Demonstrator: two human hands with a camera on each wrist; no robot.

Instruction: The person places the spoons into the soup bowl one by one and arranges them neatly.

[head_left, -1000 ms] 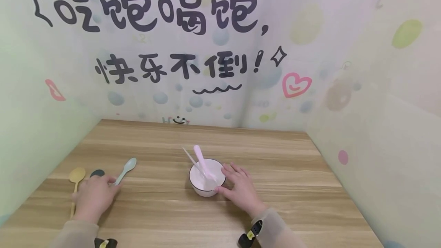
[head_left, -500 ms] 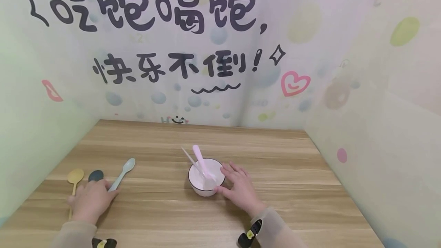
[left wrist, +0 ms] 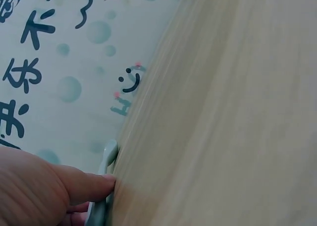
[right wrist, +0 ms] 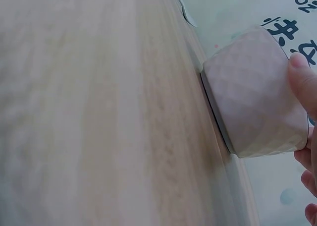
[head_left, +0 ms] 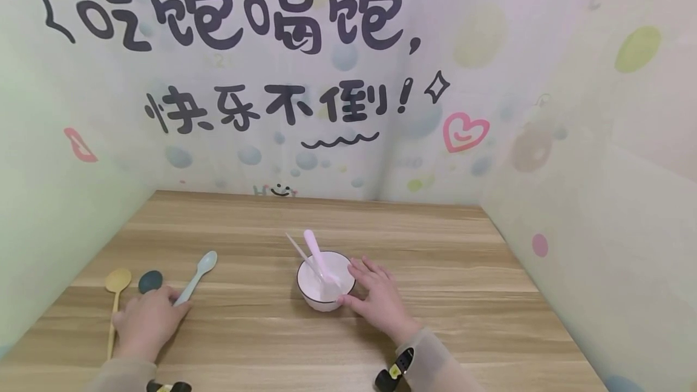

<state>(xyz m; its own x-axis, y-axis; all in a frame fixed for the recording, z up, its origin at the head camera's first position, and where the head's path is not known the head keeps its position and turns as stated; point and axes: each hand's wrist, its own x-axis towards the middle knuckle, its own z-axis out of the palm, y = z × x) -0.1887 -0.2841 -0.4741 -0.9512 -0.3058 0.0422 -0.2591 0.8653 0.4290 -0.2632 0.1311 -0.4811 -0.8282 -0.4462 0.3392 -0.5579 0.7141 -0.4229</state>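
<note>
In the head view my left hand [head_left: 147, 322] pinches the handle of a light blue spoon [head_left: 206, 262] between thumb and fingers. The hand covers most of a dark blue spoon [head_left: 150, 281]; only its round head shows. Left of that lies a yellow spoon [head_left: 118, 281]. From the left wrist, the thumb presses along the light blue spoon [left wrist: 110, 151]. My right hand [head_left: 383, 298] holds a white dark-rimmed bowl [head_left: 321, 305] at its right side, thumb at the front rim. A pink spoon [head_left: 314, 245] and a thin pale utensil [head_left: 297, 247] lean inside it.
Everything rests on a wood-grain table [head_left: 435, 247], with a printed wall [head_left: 348, 162] behind and walls at both sides. Faceted sides of the bowl [right wrist: 252, 97] fill the right of the right wrist view. A dark wrist device [head_left: 394, 371] sits by the right sleeve.
The left hand has uncovered more of the dark blue spoon's head, and the light blue spoon has shifted slightly rightward with the fingers. The right hand stays at the bowl.
</note>
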